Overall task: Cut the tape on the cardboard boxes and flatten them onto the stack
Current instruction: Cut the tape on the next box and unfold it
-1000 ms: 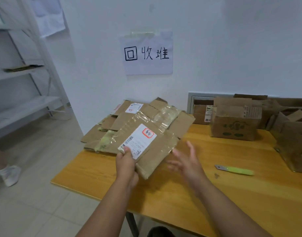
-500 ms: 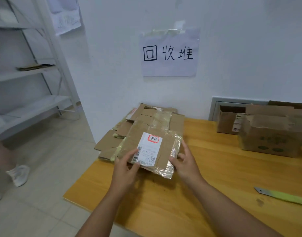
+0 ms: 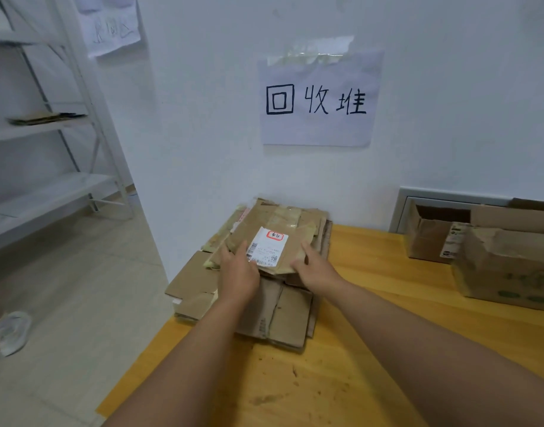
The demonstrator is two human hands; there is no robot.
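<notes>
A flattened cardboard box point(image 3: 290, 241) with a white shipping label and shiny tape lies on top of the stack of flattened boxes point(image 3: 280, 312) at the table's far left corner, against the wall. My left hand point(image 3: 238, 272) grips its left near edge. My right hand point(image 3: 315, 266) holds its right near edge, fingers on the cardboard. Both arms reach forward over the wooden table point(image 3: 372, 334). The knife is out of view.
Several unflattened cardboard boxes point(image 3: 507, 266) stand at the right along the wall, one open box point(image 3: 430, 235) behind them. A paper sign point(image 3: 318, 100) hangs on the wall above the stack. White shelving point(image 3: 49, 186) stands at the left; a person's shoe point(image 3: 9, 332) is on the floor.
Both hands carried the flattened box forward from over the table onto the stack by the wall. My right hand, free a second ago, now holds the box's right edge. The green knife has left the view.
</notes>
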